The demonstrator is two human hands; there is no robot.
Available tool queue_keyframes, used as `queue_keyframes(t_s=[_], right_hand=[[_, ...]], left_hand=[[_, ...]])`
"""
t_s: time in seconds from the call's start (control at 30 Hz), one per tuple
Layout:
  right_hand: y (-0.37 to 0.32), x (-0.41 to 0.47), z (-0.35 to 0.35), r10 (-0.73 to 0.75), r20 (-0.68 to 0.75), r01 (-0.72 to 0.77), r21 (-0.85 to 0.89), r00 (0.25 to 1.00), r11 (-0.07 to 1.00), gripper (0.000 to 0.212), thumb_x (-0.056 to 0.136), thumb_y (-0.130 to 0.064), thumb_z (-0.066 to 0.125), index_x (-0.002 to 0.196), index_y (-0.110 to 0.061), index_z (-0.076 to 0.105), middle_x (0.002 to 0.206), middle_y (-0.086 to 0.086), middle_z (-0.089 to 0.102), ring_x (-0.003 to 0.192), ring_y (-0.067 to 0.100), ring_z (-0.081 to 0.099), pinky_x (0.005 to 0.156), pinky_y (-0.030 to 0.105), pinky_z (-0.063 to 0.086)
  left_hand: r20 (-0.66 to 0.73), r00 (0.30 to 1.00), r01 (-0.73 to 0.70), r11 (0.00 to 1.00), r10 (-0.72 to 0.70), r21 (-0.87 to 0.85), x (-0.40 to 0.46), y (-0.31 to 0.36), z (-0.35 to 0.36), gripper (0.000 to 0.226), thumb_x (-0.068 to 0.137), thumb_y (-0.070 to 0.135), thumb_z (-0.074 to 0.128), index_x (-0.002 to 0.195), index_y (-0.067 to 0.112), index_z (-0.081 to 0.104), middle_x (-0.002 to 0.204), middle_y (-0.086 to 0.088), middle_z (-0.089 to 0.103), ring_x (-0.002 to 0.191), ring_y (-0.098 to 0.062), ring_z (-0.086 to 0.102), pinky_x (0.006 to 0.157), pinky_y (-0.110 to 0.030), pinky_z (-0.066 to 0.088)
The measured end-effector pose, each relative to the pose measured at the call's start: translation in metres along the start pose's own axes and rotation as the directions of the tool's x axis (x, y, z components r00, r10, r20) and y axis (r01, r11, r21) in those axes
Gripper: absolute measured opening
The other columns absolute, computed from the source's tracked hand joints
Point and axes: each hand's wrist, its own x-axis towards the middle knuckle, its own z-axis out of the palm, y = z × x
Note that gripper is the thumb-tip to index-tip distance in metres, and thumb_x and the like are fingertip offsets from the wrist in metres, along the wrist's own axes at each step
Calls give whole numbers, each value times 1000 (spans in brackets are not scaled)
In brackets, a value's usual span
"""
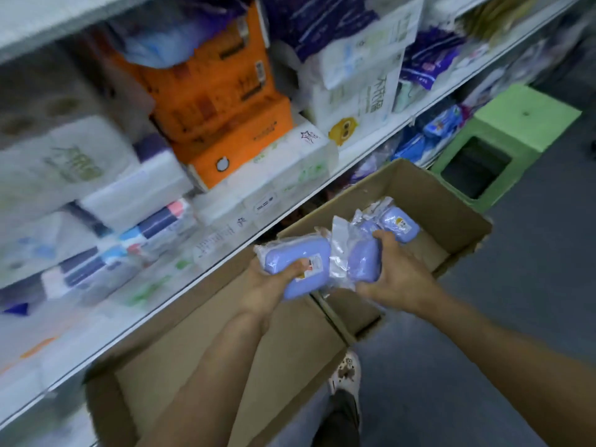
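My left hand (272,282) grips a flat lilac plastic box (298,262) wrapped in clear film, thumb across its label. My right hand (395,269) holds a second wrapped lilac box (364,261) on edge, with more wrapped lilac boxes (398,222) bunched behind its fingers. Both hands hover above an open cardboard carton (451,201) on the floor. How many boxes the right hand grips cannot be made out.
A white shelf edge (290,201) runs diagonally on the left, stacked with tissue packs, including orange ones (222,104). A nearer open carton (290,343) lies below my arms. A green plastic stool (503,137) stands at right. My shoe (346,372) is on the grey floor.
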Motion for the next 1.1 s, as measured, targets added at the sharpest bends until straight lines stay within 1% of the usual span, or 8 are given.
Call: queue_keyframes(t_s=[0.13, 0.33, 0.43, 0.53, 0.7, 0.8, 0.93, 1.1], right_hand=[[-61, -62, -19, -128, -80, 130, 27, 989, 991, 78, 52, -59, 67, 117, -27, 38, 106, -3, 57, 97, 22, 57, 84, 42, 49], [-163, -131, -43, -350, -79, 355, 66, 933, 933, 90, 67, -55, 68, 146, -28, 32, 141, -5, 44, 128, 18, 43, 106, 44, 36], [-215, -152, -52, -428, -96, 434, 55, 899, 899, 87, 74, -45, 73, 148, -24, 32, 141, -2, 45, 129, 20, 44, 108, 42, 34], [-265, -169, -58, -505, -93, 511, 59, 858, 858, 87, 76, -50, 72, 147, -23, 31, 132, -2, 50, 118, 20, 50, 102, 40, 40], [-349, -186, -61, -568, -46, 562, 231, 822, 794, 62, 74, -43, 77, 124, -24, 45, 116, -10, 57, 101, 9, 57, 90, 28, 47], [-405, -192, -58, -593, -13, 536, 445, 805, 718, 31, 82, -28, 73, 109, -22, 58, 104, -9, 65, 91, -1, 60, 79, 13, 46], [-466, -190, -44, -584, 13, 463, 596, 811, 656, 13, 87, -28, 68, 94, -18, 71, 88, -3, 73, 79, 8, 64, 69, 18, 48], [-545, -173, -19, -570, 18, 440, 616, 822, 654, 27, 83, -40, 70, 101, -20, 68, 95, -2, 73, 77, 9, 67, 68, 26, 49]], left_hand=[[-16, 997, -81, 989, 80, -122, -84, 10, -67, 70, 50, 48, 89, 109, 18, 70, 102, -2, 75, 93, -19, 72, 86, -38, 57], [-150, 972, -217, 943, 183, -252, -193, 23, -159, 32, 75, 23, 82, 102, 11, 70, 87, -3, 77, 81, -19, 72, 72, -32, 57], [-202, 957, -264, 912, 208, -315, -228, 32, -199, 33, 75, 20, 82, 105, 11, 70, 95, -9, 76, 89, -26, 73, 85, -43, 57], [-278, 933, -313, 897, 229, -312, -257, 39, -242, 56, 66, 34, 87, 113, 14, 64, 103, -7, 75, 94, -24, 72, 85, -41, 57], [-420, 871, -387, 881, 253, -272, -298, 45, -317, 89, 46, 71, 84, 116, 23, 61, 110, -2, 72, 100, -23, 70, 93, -53, 53], [-475, 835, -438, 857, 277, -271, -326, 52, -361, 57, 66, 53, 81, 112, 21, 66, 102, -3, 75, 92, -22, 72, 80, -45, 59], [-533, 796, -479, 836, 285, -268, -338, 51, -418, 28, 79, 41, 73, 102, 25, 67, 92, 4, 76, 87, -16, 72, 75, -35, 57], [-589, 767, -481, 836, 255, -264, -327, 58, -490, 39, 80, 41, 74, 109, 21, 57, 102, 1, 69, 91, -16, 67, 83, -37, 54]])
